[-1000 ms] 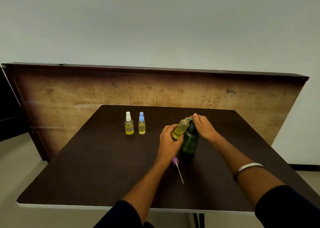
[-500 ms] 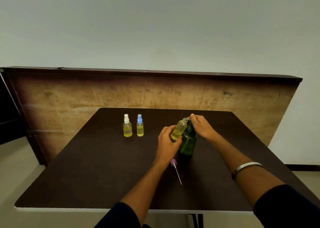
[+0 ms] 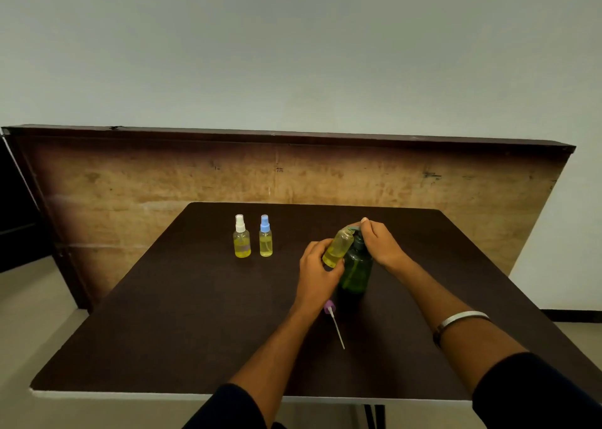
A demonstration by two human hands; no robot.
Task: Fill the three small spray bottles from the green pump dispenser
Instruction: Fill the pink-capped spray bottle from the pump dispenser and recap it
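Observation:
The green pump dispenser (image 3: pixel 355 274) stands on the dark table (image 3: pixel 182 314). My right hand (image 3: pixel 379 244) lies over its pump head, fingers curled round it. My left hand (image 3: pixel 317 274) grips an uncapped small spray bottle (image 3: pixel 338 248), tilted with its mouth at the pump's spout and partly full of yellow liquid. Its purple spray cap (image 3: pixel 329 307) with a long white tube lies on the table just below my left hand. Two capped small bottles of yellow liquid stand upright at the back left: one with a white cap (image 3: pixel 241 238), one with a blue cap (image 3: pixel 265 237).
A wooden board (image 3: pixel 163 187) stands on edge behind the table, against a pale wall. The table's front edge (image 3: pixel 130 394) is near me. Floor shows at the left and right.
The hands, the tilted bottle and the dispenser keep the same pose. Only the view shifts slightly downward.

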